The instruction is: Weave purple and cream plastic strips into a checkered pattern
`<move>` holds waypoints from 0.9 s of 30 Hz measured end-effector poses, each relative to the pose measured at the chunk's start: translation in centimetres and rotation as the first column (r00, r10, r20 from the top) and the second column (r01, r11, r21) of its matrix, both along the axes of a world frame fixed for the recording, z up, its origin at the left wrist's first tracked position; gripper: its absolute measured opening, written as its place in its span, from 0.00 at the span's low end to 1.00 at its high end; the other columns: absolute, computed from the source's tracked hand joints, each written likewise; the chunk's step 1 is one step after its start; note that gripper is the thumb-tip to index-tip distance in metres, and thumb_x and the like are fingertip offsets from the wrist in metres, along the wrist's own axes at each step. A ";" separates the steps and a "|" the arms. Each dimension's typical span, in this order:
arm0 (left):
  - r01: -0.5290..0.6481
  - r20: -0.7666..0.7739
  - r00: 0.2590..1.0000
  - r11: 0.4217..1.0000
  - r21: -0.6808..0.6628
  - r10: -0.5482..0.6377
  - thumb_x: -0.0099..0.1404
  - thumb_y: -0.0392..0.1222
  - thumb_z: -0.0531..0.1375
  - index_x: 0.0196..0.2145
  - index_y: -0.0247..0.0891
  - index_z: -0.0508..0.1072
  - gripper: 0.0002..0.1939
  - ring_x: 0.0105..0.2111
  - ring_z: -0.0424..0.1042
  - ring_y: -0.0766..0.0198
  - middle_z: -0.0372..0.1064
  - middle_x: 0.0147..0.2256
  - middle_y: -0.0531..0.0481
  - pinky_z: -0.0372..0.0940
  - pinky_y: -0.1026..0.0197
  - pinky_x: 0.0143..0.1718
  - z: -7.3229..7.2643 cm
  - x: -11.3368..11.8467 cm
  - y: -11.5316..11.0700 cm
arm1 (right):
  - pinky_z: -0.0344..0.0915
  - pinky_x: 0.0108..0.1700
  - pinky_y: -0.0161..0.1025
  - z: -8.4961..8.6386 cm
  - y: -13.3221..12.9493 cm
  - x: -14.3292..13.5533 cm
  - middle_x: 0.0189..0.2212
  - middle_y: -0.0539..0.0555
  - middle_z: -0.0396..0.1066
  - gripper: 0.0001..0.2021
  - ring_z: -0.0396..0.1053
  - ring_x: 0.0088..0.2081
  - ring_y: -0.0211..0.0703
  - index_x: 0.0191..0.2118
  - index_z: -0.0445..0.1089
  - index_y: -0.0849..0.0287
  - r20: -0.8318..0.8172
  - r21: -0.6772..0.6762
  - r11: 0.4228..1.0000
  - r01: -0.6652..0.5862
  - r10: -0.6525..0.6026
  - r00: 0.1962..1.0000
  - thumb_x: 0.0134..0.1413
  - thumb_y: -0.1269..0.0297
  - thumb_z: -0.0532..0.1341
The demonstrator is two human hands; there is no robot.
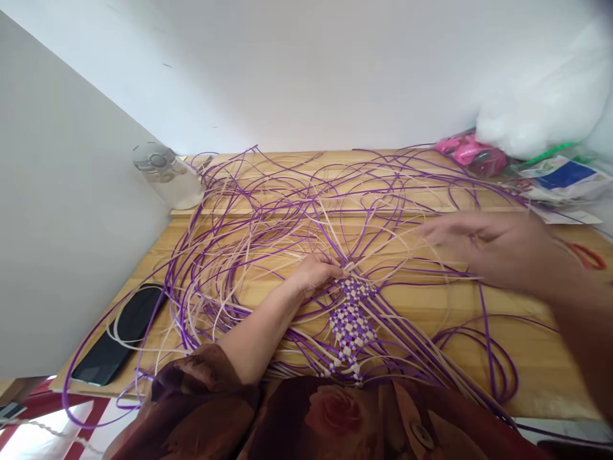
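Observation:
A woven piece [353,316] in a purple and cream check lies in front of my chest, with long cords fanning out from it on all sides. At its far edge my left hand [317,276] is closed, thumb and fingertips pinching cream cords [350,267] where they leave the weave. My right hand [498,249] is raised over the right side of the table, apart from the weave. Motion smears its fingers. A thin cream cord runs close to its fingertips, but whether they hold it I cannot tell.
Loose purple and cream cords [249,217] tangle across the wooden table [541,364]. A black phone [119,335] lies at left, a clear plastic jug [175,179] behind it. Pink bagged items [472,153], a white bag [541,102] and orange-handled scissors [588,255] are at right.

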State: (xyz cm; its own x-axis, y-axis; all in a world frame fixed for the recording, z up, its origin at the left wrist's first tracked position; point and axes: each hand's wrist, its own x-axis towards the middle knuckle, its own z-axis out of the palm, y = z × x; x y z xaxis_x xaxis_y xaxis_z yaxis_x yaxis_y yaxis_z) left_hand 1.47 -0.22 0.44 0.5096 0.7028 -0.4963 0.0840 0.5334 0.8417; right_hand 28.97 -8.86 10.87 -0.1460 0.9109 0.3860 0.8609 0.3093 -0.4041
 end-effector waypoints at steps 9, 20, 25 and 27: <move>-0.065 -0.020 0.998 0.998 0.008 0.066 0.43 0.33 0.70 0.21 0.33 0.68 0.12 0.14 0.62 0.71 0.66 0.16 0.55 0.64 0.65 0.18 0.1 0.1 0.1 | 0.65 0.38 0.42 -5.7 -1.9 -7.7 0.30 0.55 0.74 0.13 0.70 0.34 0.46 0.36 0.75 0.57 0.250 -0.166 0.958 -0.232 0.269 0.930 0.65 0.67 0.52; -0.033 0.016 0.999 0.994 0.105 0.031 0.43 0.33 0.68 0.21 0.33 0.70 0.09 0.15 0.61 0.72 0.66 0.16 0.55 0.57 0.68 0.18 -1.0 0.0 0.2 | 0.70 0.38 0.37 -4.9 -0.4 -11.4 0.32 0.54 0.75 0.11 0.74 0.36 0.42 0.36 0.75 0.59 -0.539 -0.405 0.818 -0.409 0.148 0.829 0.61 0.60 0.58; -0.015 0.028 1.000 0.995 0.094 0.012 0.42 0.36 0.70 0.21 0.33 0.70 0.12 0.16 0.64 0.70 0.67 0.18 0.53 0.62 0.65 0.20 -0.8 -0.1 0.2 | 0.66 0.22 0.31 -7.4 1.7 -10.3 0.19 0.51 0.70 0.13 0.68 0.20 0.37 0.33 0.71 0.62 -0.615 -0.570 0.810 -0.138 -0.310 0.725 0.49 0.57 0.66; -0.010 0.044 0.999 0.994 0.111 0.005 0.42 0.37 0.70 0.22 0.33 0.71 0.11 0.16 0.64 0.70 0.68 0.18 0.53 0.62 0.65 0.20 -0.9 -0.1 0.2 | 0.65 0.20 0.30 -7.8 2.1 -10.4 0.17 0.50 0.70 0.12 0.67 0.19 0.36 0.32 0.68 0.61 -0.615 -0.596 0.797 -0.101 -0.371 0.696 0.47 0.59 0.67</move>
